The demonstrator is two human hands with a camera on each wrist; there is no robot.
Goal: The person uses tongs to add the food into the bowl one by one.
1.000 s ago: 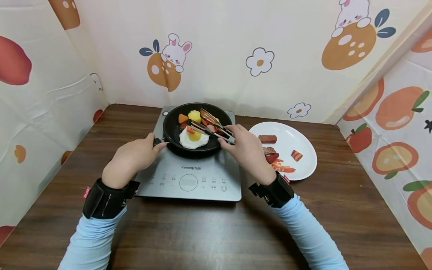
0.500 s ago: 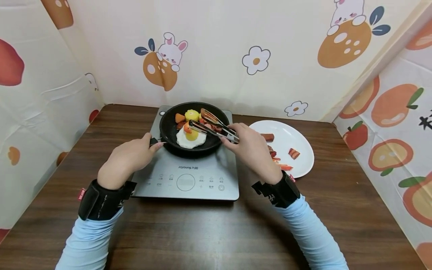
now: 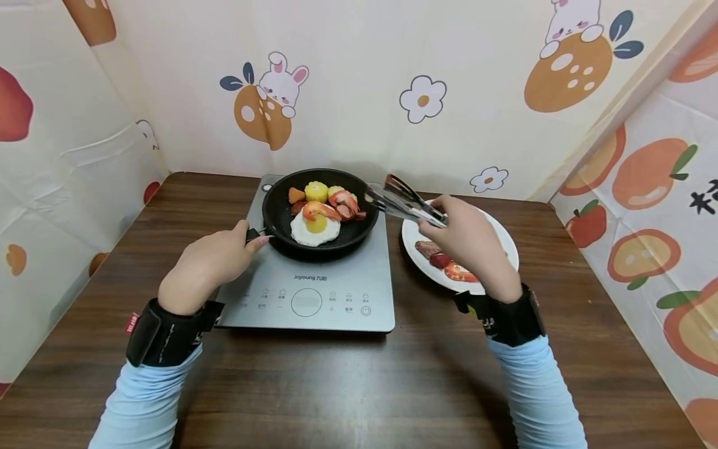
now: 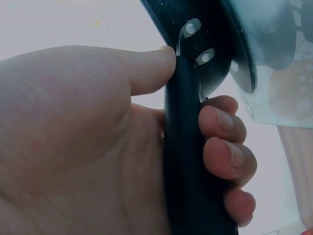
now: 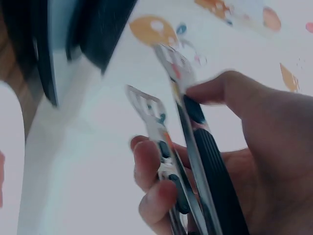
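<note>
In the head view my left hand holds the frying pan at its left front. The left wrist view shows the fingers curled round its black handle, thumb on top. My right hand is over the white plate and grips metal tongs, whose tips are spread apart over the gap between pan and plate. Nothing is between those tips. In the pan are a fried egg, an orange shrimp on its edge, corn pieces and red-and-white pieces.
The pan stands on a silver induction cooker. Red food pieces and a brown piece of meat lie on the plate, partly hidden by my right hand. A patterned cloth rises behind the brown table.
My right hand has moved the tongs rightward, off the food in the pan and toward the plate. The left hand keeps its hold on the handle. The head view has shifted slightly.
</note>
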